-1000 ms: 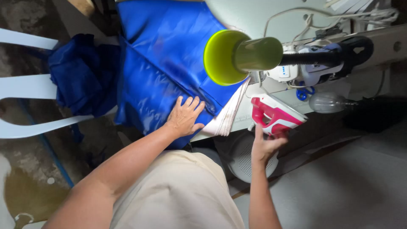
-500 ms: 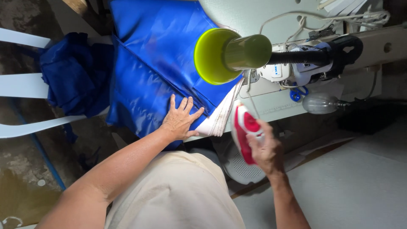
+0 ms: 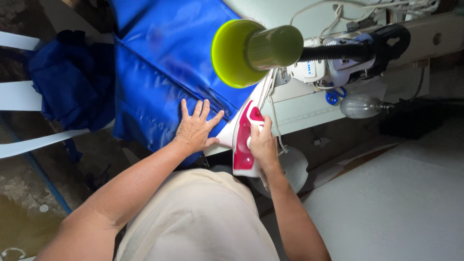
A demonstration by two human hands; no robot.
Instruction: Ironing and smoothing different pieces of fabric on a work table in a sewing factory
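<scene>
A yellow-green lamp (image 3: 244, 52) on a black flexible neck hangs over the white table (image 3: 309, 113). A clear bulb (image 3: 358, 106) sits near a sewing machine (image 3: 333, 67). White chair slats (image 3: 21, 94) carry dark blue cloth (image 3: 67, 82).

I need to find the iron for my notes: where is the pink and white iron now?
In the head view, the pink and white iron is low in the centre, gripped by the right hand at the table edge, just right of the left hand lying flat on the blue fabric.

Head cam, looks steeply down, close, worktable (image 3: 309, 118).
</scene>
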